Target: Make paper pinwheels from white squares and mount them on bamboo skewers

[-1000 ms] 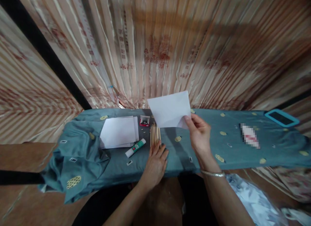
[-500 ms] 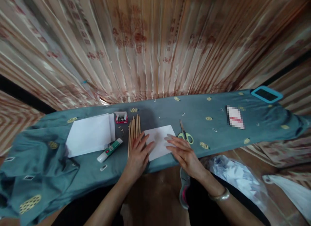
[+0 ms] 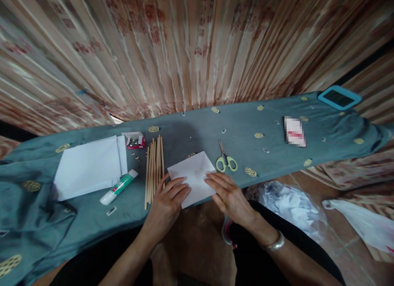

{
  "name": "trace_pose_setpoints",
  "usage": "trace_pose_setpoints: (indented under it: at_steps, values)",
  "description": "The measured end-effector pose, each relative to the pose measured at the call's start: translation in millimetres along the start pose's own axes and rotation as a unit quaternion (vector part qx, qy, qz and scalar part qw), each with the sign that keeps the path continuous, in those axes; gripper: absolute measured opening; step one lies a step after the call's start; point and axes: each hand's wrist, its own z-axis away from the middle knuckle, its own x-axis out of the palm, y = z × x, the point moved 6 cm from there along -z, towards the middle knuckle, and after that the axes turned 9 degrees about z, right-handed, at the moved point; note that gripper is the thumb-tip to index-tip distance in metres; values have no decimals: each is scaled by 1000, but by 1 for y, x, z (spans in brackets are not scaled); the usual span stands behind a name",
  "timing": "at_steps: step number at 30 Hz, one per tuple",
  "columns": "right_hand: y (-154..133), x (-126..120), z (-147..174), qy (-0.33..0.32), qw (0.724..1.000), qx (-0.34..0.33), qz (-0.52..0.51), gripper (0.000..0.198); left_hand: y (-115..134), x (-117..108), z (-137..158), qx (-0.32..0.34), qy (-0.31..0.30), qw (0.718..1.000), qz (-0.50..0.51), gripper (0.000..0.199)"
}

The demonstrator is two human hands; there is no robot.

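A white sheet of paper [image 3: 192,173] lies slightly turned at the front edge of the cloth-covered table. My left hand [image 3: 168,202] rests on its left part, fingers stretched out and close together over the sheet. From the other side, my right hand [image 3: 229,191] lays its extended fingertips on the right edge, with the thumb lower down. Just beyond the right hand are scissors [image 3: 226,161] with light green handles, blades pointing away. Several wooden sticks [image 3: 154,169] lie side by side to the left of the paper.
A green and white glue tube [image 3: 118,187] lies beside a stack of white paper [image 3: 88,167]. Behind it sits a small red box [image 3: 135,141] of metal pieces. A blue-framed device [image 3: 339,97] and a blurred packet [image 3: 294,131] are at right. A plastic bag [image 3: 292,208] stands on the floor.
The view has shifted, so the table items appear further left and higher. My fingers have drawn closer together on the paper, which now sits turned a little differently.
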Motion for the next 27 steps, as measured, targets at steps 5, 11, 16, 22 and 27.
trace_pose_setpoints:
  at_steps: [5,11,16,22,27]
  values:
    - [11,-11,-2,37,999,15,-20,32,-7,-5,7,-16,-9,1000,6,36]
    - [3,-48,-2,99,986,41,-130,13,-23,0,12,-36,15,997,60,24]
    - [-7,-59,3,123,992,-5,-19,17,-22,-10,-2,-63,52,996,37,41]
    - [-27,-44,1,95,990,-69,73,19,1,-8,-11,-24,21,999,-3,34]
    - [-17,-33,-4,43,997,-10,-56,19,-6,4,-4,-26,6,999,45,18]
